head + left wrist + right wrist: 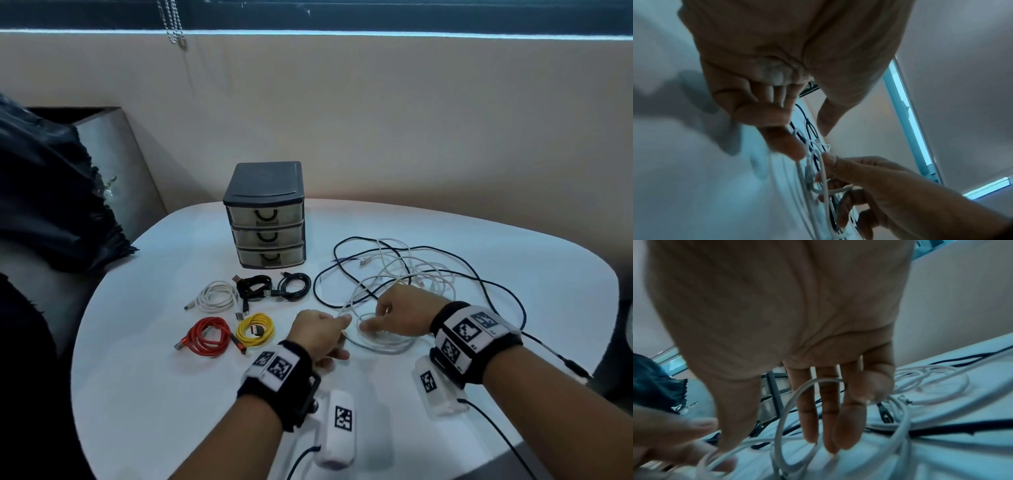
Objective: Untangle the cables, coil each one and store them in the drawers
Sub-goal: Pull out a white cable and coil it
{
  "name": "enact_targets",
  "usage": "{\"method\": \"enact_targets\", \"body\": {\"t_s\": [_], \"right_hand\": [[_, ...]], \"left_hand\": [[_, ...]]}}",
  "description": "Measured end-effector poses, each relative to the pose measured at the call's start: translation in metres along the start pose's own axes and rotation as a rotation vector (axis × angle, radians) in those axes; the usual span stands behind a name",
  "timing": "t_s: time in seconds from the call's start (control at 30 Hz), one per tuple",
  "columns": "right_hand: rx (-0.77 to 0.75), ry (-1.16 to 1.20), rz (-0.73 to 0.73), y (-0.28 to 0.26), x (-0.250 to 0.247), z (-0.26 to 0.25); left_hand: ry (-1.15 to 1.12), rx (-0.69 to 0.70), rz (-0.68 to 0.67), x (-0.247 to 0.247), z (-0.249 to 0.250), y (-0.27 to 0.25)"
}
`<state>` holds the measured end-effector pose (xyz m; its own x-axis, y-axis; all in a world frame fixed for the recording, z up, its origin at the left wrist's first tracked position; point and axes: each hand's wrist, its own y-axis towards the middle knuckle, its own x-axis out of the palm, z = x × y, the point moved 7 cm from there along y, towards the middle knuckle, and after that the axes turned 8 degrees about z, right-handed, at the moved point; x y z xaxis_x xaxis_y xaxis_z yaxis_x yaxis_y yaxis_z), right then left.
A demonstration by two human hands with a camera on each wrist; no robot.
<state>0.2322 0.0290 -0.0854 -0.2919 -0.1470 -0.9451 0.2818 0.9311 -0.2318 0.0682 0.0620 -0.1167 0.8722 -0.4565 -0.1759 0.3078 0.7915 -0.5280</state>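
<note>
Both hands hold the white cable [373, 337] loops, right of the drawers [266, 224]: left hand [317, 334] pinches, right hand [397, 313] curls round.

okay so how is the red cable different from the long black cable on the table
The red cable is wound into a tidy coil; the long black cable sprawls in loose loops. The red cable lies apart at the left of the table; the long black cable is tangled with white cables at the right. Neither is in the drawers yet.

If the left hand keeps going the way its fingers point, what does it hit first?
Probably the white cable loop, then the right hand just beyond; the left hand points right at them. Depth is unclear.
</note>
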Motion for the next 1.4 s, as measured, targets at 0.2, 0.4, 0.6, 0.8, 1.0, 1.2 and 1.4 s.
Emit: {"method": "enact_targets", "body": {"t_s": [0.2, 0.4, 0.6, 0.8, 1.0, 1.2, 1.4], "right_hand": [[0.009, 0.18, 0.14, -0.013, -0.038, 0.011], [0.125, 0.222, 0.492, -0.029, -0.121, 0.057], [0.174, 0.105, 0.472, -0.034, -0.132, 0.045], [0.053, 0.553, 0.52, -0.024, -0.156, -0.003], [0.198, 0.457, 0.334, -0.009, -0.132, 0.019], [0.111, 0.858, 0.81, -0.038, -0.226, 0.018], [-0.1, 0.986, 1.001, -0.074, -0.287, -0.022]], "left_hand": [[-0.054, 0.135, 0.104, -0.001, 0.033, 0.016], [-0.243, 0.346, 0.207, -0.034, 0.069, 0.005], [-0.161, 0.698, 0.153, -0.035, 0.148, -0.043], [-0.144, 0.949, 0.091, -0.037, 0.2, -0.096], [-0.415, 1.119, 0.202, -0.09, 0.219, -0.124], [-0.391, 1.007, 0.258, -0.11, 0.199, -0.099], [-0.421, 0.866, 0.142, -0.11, 0.177, -0.087]]}}
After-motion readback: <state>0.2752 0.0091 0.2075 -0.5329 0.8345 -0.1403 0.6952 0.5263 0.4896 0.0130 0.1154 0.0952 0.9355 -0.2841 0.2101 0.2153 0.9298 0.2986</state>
